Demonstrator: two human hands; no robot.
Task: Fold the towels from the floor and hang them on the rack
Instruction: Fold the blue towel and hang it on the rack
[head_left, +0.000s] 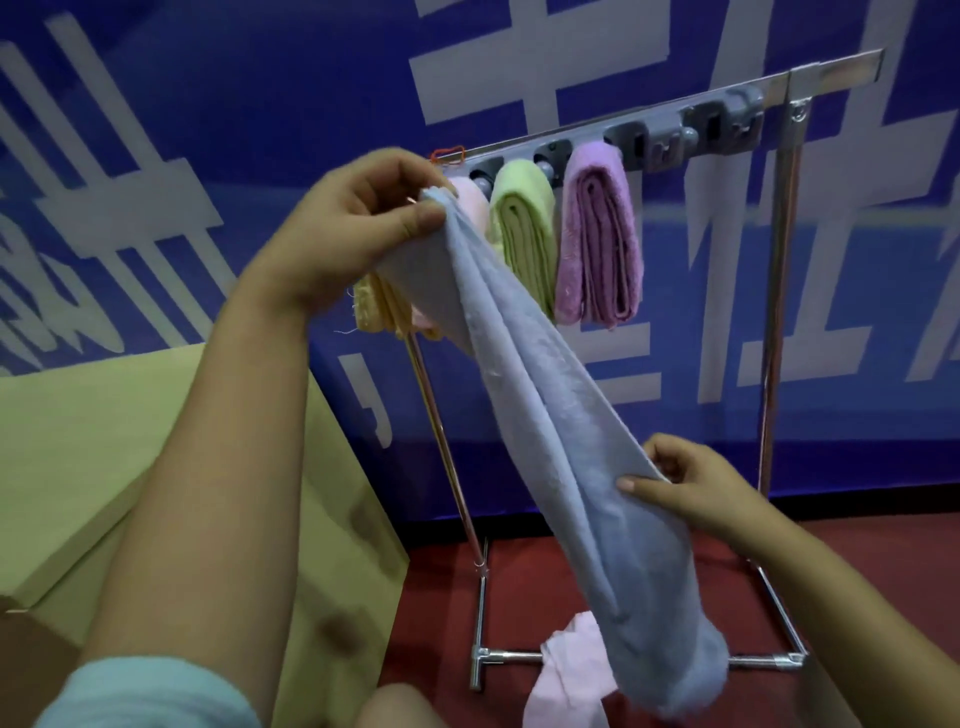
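Observation:
A long light-blue towel (561, 441) hangs slanting from upper left to lower right in front of me. My left hand (363, 218) pinches its top end, raised close to the rack's bar. My right hand (691, 488) grips the towel's edge about halfway down. The metal rack (774, 312) stands behind, and on its grey clip bar hang a folded purple towel (600, 234), a green towel (522, 228), a pink towel (470, 200) and a yellow towel (374, 306), the last two partly hidden by my left hand and the blue towel. A pink towel (571, 670) lies on the floor at the rack's foot.
A pale yellow-green box or table (104, 441) stands at the left, close to the rack's left post. A blue banner with white characters (260, 104) covers the wall behind. The floor (519, 582) is dark red. Free grey clips (722, 122) remain on the bar's right part.

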